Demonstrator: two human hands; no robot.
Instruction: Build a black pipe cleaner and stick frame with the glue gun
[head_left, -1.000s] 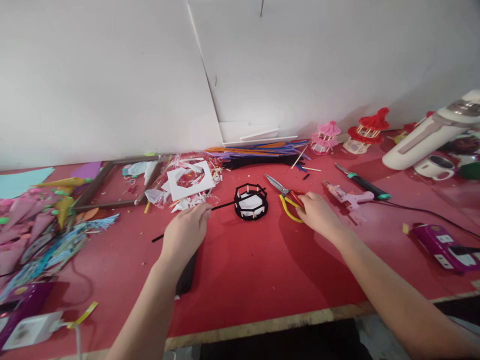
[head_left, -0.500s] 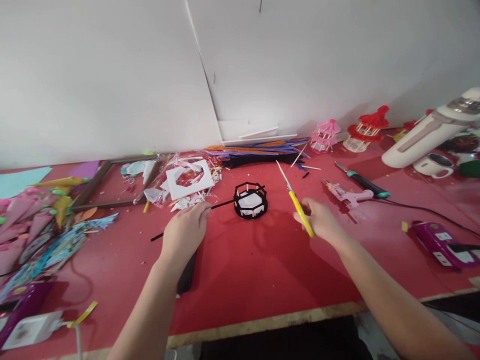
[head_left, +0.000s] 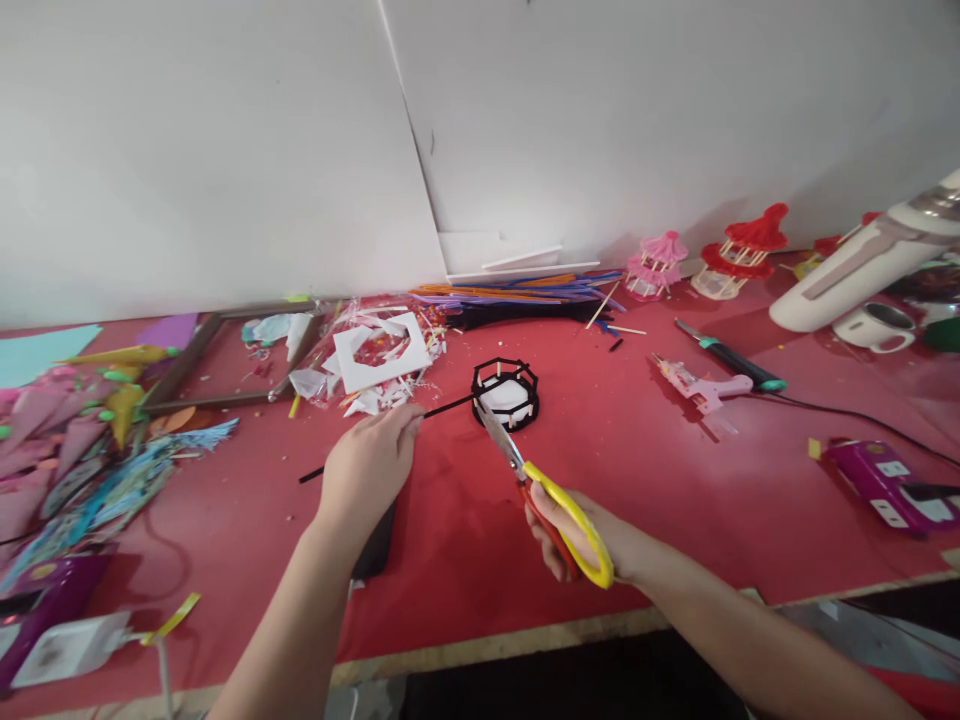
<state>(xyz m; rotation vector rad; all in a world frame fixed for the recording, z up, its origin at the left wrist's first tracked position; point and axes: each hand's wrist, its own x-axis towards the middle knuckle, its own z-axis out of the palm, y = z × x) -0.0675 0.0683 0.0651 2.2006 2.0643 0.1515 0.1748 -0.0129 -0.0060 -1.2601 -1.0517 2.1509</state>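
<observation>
My left hand (head_left: 373,465) is closed on a thin black fuzzy stick, which looks like a pipe cleaner (head_left: 450,404). One end sticks out left behind the hand; the other reaches a small black-rimmed octagonal frame (head_left: 504,393) with short pale posts and a white base, standing on the red table (head_left: 457,580). Yellow-and-red-handled scissors (head_left: 564,520) are in my right hand (head_left: 592,530), fingers around the handles. The blade tips lie at the left front of the frame, by the pipe cleaner's far end; whether they touch it I cannot tell.
Pink (head_left: 655,266) and red (head_left: 742,252) pagoda-like models stand at the back right. A glue gun (head_left: 701,385), a soldering-iron-like tool (head_left: 731,360), a mug (head_left: 874,327) and a white flask (head_left: 847,265) lie or stand right. Pipe cleaners (head_left: 517,293) and a white cut-out (head_left: 382,352) lie behind.
My right hand has brought the scissors left and nearer to me, turning them so the blades point at the pipe cleaner by the frame. My left hand has stayed nearly still.
</observation>
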